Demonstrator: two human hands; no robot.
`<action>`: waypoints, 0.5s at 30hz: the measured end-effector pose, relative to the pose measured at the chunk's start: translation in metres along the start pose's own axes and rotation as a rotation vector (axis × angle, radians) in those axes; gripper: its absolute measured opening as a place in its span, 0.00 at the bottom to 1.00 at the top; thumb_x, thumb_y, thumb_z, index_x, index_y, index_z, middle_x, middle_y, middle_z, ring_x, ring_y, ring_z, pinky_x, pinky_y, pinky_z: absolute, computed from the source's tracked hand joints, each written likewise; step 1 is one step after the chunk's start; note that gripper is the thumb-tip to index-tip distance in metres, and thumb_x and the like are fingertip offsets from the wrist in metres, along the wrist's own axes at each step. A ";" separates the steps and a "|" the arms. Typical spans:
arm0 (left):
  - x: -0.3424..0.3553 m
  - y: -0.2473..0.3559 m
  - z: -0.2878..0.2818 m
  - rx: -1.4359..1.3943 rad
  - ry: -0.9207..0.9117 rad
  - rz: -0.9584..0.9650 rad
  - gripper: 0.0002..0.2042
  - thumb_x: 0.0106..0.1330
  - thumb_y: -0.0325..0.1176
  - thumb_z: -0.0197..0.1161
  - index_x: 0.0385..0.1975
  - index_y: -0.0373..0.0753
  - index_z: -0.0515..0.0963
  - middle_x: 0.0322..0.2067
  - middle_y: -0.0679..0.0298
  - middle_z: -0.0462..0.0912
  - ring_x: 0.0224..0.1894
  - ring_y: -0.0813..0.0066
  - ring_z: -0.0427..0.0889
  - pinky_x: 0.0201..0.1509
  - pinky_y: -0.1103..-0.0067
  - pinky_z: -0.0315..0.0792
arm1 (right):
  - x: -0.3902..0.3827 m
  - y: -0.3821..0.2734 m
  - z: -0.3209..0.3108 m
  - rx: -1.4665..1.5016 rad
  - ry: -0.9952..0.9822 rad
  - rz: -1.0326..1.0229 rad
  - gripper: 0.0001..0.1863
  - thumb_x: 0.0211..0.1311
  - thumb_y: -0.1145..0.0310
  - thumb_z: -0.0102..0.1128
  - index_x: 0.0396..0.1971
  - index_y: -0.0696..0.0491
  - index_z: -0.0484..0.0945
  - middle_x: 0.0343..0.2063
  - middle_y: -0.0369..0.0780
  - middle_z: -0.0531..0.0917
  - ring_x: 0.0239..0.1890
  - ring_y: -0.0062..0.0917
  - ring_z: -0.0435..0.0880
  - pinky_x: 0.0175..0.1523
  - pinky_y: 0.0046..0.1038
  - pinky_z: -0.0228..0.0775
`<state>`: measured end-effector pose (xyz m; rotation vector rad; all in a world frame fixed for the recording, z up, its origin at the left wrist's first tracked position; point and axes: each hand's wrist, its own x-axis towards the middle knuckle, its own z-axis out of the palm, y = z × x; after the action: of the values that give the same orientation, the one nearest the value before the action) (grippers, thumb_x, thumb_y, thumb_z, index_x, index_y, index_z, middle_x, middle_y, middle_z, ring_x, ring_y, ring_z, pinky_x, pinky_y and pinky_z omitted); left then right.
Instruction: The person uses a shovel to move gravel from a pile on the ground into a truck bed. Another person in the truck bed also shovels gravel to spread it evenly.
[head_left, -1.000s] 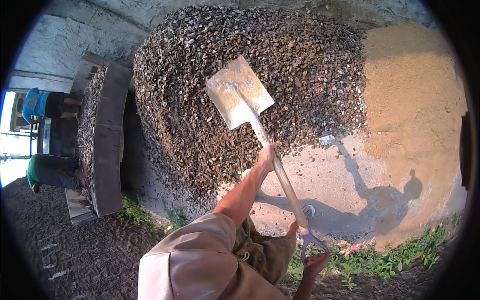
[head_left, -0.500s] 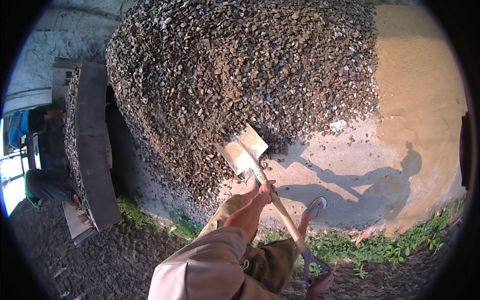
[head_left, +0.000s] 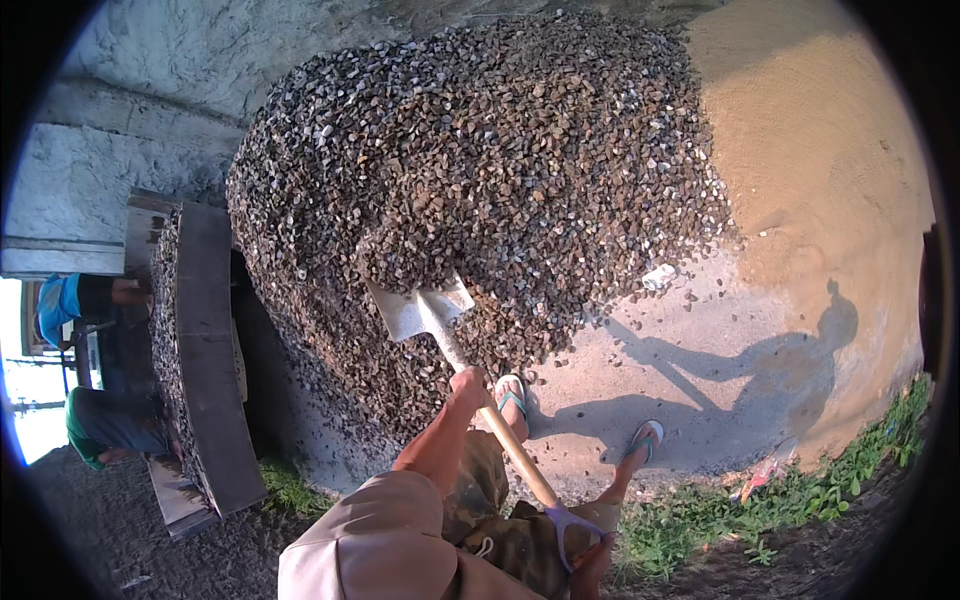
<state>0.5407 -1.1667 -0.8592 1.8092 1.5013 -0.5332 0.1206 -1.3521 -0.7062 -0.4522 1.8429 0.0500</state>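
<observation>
Left hand (head_left: 468, 384) closed round the wooden shaft of the shovel (head_left: 470, 385), grip tight partway up; right hand (head_left: 592, 562) closed round the handle end at the lower edge, fingers largely hidden. Pale metal blade (head_left: 418, 308) dug into the foot of the gravel heap (head_left: 480, 190), half buried under stones. Right of the heap, a mound of sand (head_left: 830, 190); in front of it, bare concrete ground (head_left: 700, 350) and two sandalled feet (head_left: 512, 395); left of it, a gravel-filled barrow (head_left: 205, 360) and another person in blue (head_left: 62, 300).
</observation>
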 end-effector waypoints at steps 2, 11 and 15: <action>-0.035 0.038 0.005 0.025 -0.013 0.064 0.08 0.48 0.30 0.64 0.24 0.33 0.75 0.20 0.61 0.75 0.21 0.70 0.73 0.25 0.74 0.69 | 0.016 -0.004 0.013 0.119 -0.059 0.032 0.25 0.57 0.40 0.45 0.25 0.50 0.65 0.11 0.32 0.62 0.09 0.20 0.64 0.12 0.24 0.60; -0.236 0.266 0.007 0.014 -0.130 1.099 0.14 0.44 0.29 0.66 0.27 0.28 0.70 0.24 0.55 0.77 0.23 0.67 0.77 0.25 0.72 0.73 | 0.030 -0.102 0.119 0.468 -0.487 0.403 0.21 0.61 0.46 0.47 0.23 0.49 0.68 0.13 0.32 0.70 0.10 0.20 0.66 0.17 0.23 0.65; -0.267 0.280 -0.004 -0.146 -0.352 0.891 0.12 0.48 0.28 0.65 0.28 0.31 0.69 0.21 0.60 0.74 0.19 0.69 0.74 0.22 0.73 0.71 | -0.018 -0.148 0.101 0.482 -0.577 0.275 0.20 0.61 0.47 0.48 0.23 0.49 0.68 0.13 0.33 0.70 0.12 0.22 0.67 0.19 0.24 0.62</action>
<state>0.7460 -1.3612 -0.5956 1.9139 0.3988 -0.2547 0.2660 -1.4573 -0.6936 0.1498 1.2740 -0.0708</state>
